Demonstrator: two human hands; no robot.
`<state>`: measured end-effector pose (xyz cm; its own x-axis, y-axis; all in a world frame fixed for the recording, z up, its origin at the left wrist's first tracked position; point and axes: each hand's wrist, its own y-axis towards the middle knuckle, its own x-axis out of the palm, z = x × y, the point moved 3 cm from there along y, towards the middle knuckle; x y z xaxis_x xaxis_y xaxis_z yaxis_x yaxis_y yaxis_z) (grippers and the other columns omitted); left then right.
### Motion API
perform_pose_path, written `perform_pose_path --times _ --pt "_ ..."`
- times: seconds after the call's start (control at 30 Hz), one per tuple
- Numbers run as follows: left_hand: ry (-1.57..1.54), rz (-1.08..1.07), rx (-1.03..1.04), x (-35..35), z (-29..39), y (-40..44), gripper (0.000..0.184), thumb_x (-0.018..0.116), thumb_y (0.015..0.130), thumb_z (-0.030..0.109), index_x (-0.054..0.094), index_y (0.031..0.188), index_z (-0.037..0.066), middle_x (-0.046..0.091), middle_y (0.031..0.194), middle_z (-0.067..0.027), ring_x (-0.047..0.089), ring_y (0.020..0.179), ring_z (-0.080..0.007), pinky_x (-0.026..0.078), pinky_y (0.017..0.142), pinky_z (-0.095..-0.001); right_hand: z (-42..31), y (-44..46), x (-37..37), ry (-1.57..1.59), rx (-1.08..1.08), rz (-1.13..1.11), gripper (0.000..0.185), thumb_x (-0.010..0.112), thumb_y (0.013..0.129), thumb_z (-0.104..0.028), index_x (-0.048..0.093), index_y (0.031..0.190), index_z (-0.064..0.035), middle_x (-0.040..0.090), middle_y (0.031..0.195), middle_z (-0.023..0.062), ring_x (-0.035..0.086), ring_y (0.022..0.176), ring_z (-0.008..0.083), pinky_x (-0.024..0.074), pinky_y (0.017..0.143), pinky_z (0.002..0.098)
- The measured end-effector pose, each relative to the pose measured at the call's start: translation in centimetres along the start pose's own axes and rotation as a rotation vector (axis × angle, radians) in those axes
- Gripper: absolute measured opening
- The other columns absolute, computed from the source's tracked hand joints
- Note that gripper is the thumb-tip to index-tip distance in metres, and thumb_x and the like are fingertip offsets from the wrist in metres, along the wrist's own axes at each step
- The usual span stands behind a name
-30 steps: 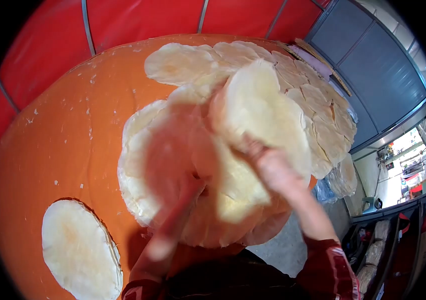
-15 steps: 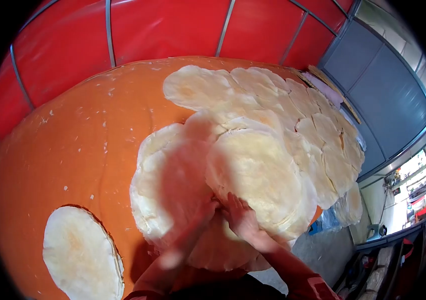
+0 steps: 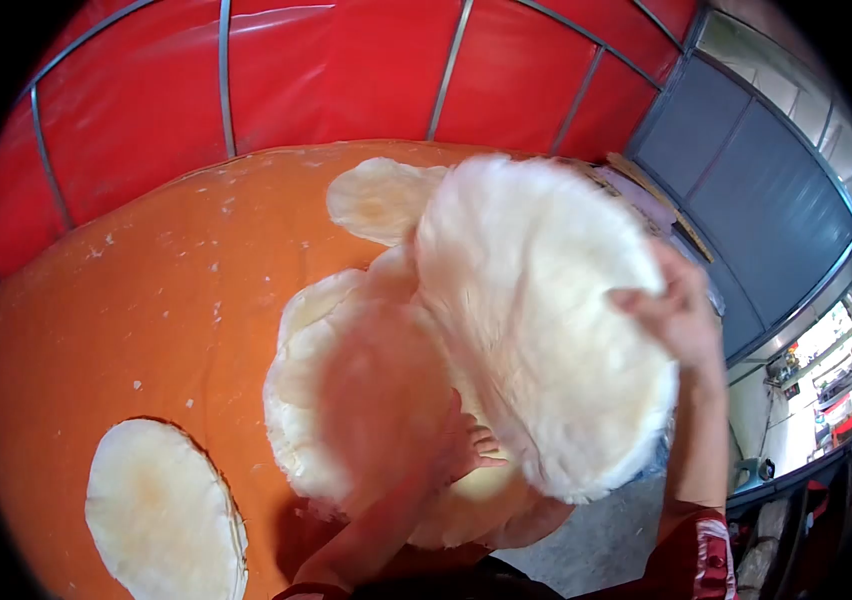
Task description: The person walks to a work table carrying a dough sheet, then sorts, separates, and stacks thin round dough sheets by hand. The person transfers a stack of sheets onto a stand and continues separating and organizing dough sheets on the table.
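A large, round, pale flatbread is lifted and tilted, with its right edge pinched by my right hand. The hand is slightly smeared by motion, but thumb and fingers close on the rim. My left hand is low in the middle, fingers apart and holding nothing, close to the pile of flatbreads and beside the raised sheet's lower left edge. A reddish blur covers part of that pile and of my left forearm. The raised sheet hides much of the layers behind it.
A separate stack of flatbreads lies at the front left on the orange table cover. Another flatbread lies toward the back. Red sheeting on metal bars stands behind; a grey panel wall is at the right.
My right hand has moved up and right, raising a flatbread off the pile by its edge. My left hand has stayed low near the pile, its fingers now apart.
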<state>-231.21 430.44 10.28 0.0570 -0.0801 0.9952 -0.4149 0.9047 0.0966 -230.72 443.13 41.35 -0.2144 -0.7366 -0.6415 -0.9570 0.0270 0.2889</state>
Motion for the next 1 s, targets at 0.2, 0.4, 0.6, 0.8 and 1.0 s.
perform_pose_path --times 0.2,0.4,0.6,0.8,1.0 --pt "0.189 0.678 0.910 6.7 2.5 -13.3 0.037 0.057 0.075 0.024 0.047 0.105 0.006 0.054 0.099 -0.0093 0.052 0.090 -0.0223 0.042 0.078 -0.0343 7.6 -3.3 0.8 0.840 0.256 0.074 0.053 0.062 0.060 0.000 0.044 0.109 0.0010 0.054 0.098 0.0126 0.054 0.087 0.0197 0.0438 0.077 0.0301" --pt "0.597 1.107 1.014 3.3 3.2 -22.4 0.031 0.062 0.069 0.008 0.052 0.097 -0.002 0.058 0.090 -0.0126 0.058 0.076 -0.0211 0.048 0.068 -0.0320 25.0 -8.1 16.4 0.678 0.315 -0.281 0.054 0.071 0.055 -0.013 0.051 0.105 -0.0048 0.057 0.095 0.0060 0.049 0.094 0.0210 0.0239 0.094 0.0352" --pt "0.656 1.081 0.928 2.1 2.3 -24.1 0.046 0.063 0.070 0.009 0.042 0.108 -0.003 0.054 0.099 -0.0136 0.053 0.091 -0.0215 0.043 0.079 -0.0313 27.5 -7.4 19.7 0.818 0.873 -0.039 0.053 0.070 0.057 -0.010 0.049 0.106 -0.0074 0.057 0.095 0.0061 0.048 0.096 0.0175 0.0304 0.089 0.0349" --pt "0.835 0.991 1.060 1.4 -2.6 -24.6 0.050 0.061 0.068 0.000 0.038 0.112 0.002 0.050 0.104 -0.0140 0.050 0.097 -0.0230 0.039 0.085 -0.0346 21.9 -9.5 20.2 0.752 0.576 -0.162 0.049 0.062 0.054 0.008 0.053 0.100 -0.0030 0.058 0.092 0.0058 0.053 0.087 0.0165 0.0450 0.072 0.0278" --pt "0.735 1.141 1.244 0.4 -0.5 -24.4 0.051 0.047 0.053 -0.007 0.041 0.103 -0.001 0.050 0.084 -0.0071 0.049 0.072 -0.0139 0.043 0.061 -0.0254 23.2 -8.5 17.8 1.042 0.797 -0.289 0.051 0.059 0.061 0.007 0.046 0.110 -0.0012 0.054 0.102 0.0069 0.053 0.089 0.0186 0.0441 0.074 0.0287"
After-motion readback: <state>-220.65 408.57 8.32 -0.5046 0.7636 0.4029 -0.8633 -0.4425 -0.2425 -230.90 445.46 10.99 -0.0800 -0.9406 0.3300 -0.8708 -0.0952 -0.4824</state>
